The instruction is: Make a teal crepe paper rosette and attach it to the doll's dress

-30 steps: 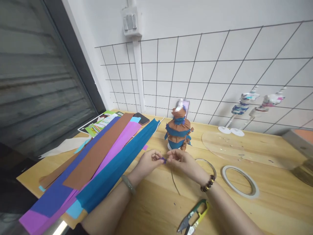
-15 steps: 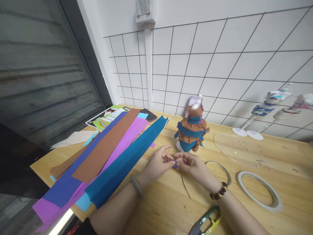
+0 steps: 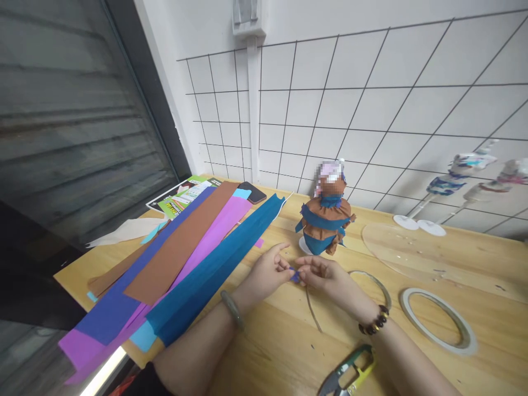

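My left hand [image 3: 266,273] and my right hand [image 3: 330,278] meet fingertip to fingertip over the wooden table [image 3: 272,352]. Both pinch a tiny blue-purple scrap of paper [image 3: 294,276] between them. A thin strip of tape trails from under the right hand toward me. A small doll [image 3: 325,217] dressed in brown and teal paper stands just behind the hands. Long crepe paper strips [image 3: 181,264] in teal, pink, brown and blue lie to the left of my left forearm.
Green-yellow thread snips [image 3: 348,377] lie by my right forearm. Two tape rings [image 3: 439,319] lie at the right, a clear disc [image 3: 412,250] behind them. Two wrapped figures on stands [image 3: 449,179] lean at the wire-grid wall. A phone [image 3: 252,192] and leaflets [image 3: 181,199] lie at the back left.
The view has shifted a little since a second ago. Both hands keep pinching the small scrap, with only slight finger movements.
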A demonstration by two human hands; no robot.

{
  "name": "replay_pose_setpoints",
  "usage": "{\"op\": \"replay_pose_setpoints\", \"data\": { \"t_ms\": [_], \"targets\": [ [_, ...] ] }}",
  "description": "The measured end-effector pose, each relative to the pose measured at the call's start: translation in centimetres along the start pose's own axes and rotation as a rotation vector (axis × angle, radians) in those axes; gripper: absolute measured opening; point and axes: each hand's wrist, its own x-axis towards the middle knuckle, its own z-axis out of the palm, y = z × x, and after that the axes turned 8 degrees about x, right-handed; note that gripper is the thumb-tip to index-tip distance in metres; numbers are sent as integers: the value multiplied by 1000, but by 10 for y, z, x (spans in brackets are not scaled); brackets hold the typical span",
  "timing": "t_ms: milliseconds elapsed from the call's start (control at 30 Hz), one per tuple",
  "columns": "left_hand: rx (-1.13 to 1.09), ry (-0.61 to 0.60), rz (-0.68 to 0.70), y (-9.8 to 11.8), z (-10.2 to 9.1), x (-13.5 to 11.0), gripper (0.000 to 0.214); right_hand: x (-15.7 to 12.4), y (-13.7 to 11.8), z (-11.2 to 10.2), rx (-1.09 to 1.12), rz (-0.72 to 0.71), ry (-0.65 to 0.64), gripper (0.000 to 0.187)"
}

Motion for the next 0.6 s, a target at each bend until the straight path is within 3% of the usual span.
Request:
{"op": "replay_pose_setpoints", "data": {
  "t_ms": [167, 300, 467, 600],
  "targets": [
    [456, -56, 60, 11, -13, -8, 61, -10, -7, -23, -164, 15, 20, 27],
    [705, -66, 133, 20, -19, -12, 60, -23, 2, -48, -377, 30, 137, 20],
    [716, 91, 169, 21, -17, -9, 51, -42, 16, -58, -635, 62, 387, 32],
    [627, 210, 194, 23, -16, -6, 32, -53, 24, -54, -819, 11, 429, 32]
  ]
}}
